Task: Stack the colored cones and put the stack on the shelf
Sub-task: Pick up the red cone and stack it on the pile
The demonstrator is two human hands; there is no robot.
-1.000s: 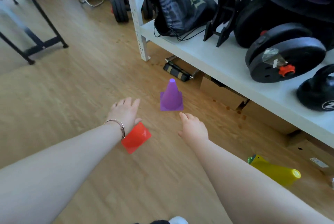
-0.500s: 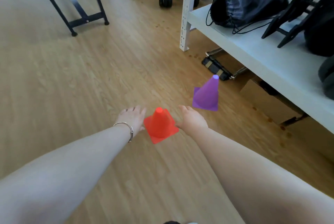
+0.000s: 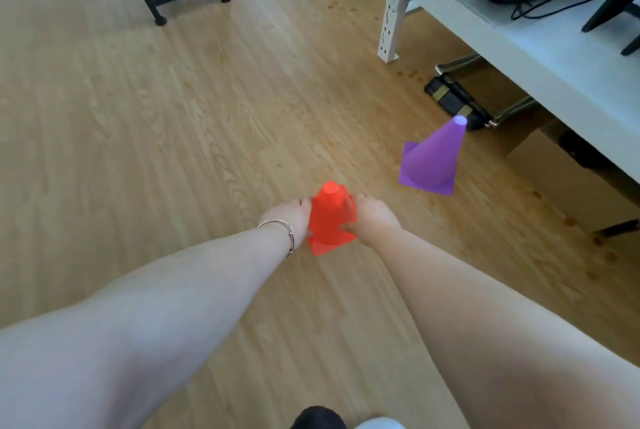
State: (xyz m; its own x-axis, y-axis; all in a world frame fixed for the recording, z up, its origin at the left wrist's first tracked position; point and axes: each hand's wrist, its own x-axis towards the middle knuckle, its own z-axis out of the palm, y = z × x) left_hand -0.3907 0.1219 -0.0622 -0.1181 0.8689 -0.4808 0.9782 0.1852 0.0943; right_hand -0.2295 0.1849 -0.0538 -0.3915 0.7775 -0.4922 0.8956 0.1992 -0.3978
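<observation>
The person is leaning over the wooden floor (image 3: 145, 123) with both arms stretched down, and the job is looking barely started. No cone is sitting on another yet, and nothing coloured is lying on the white shelf (image 3: 512, 44) at the right edge of the floor. The left hand (image 3: 289, 219) and the right hand (image 3: 374, 219) are pressing against opposite sides of the red cone (image 3: 329, 220), fingers curled around its wall, so both are grasping it. It is standing upright on its square base, and I cannot tell whether that base is touching the boards or just lifting off. The purple cone (image 3: 433, 162) is standing upright on its own, well apart from the hands, nearer the shelf and just in front of its lower edge.

My guess is the red one is about to be carried over and dropped onto the purple one, then the pair set on the shelf.

Both cones are looking like thin, glossy, slightly see-through plastic, hollow, with flat square feet and blunt rounded tips, so they should be nesting easily
</observation>
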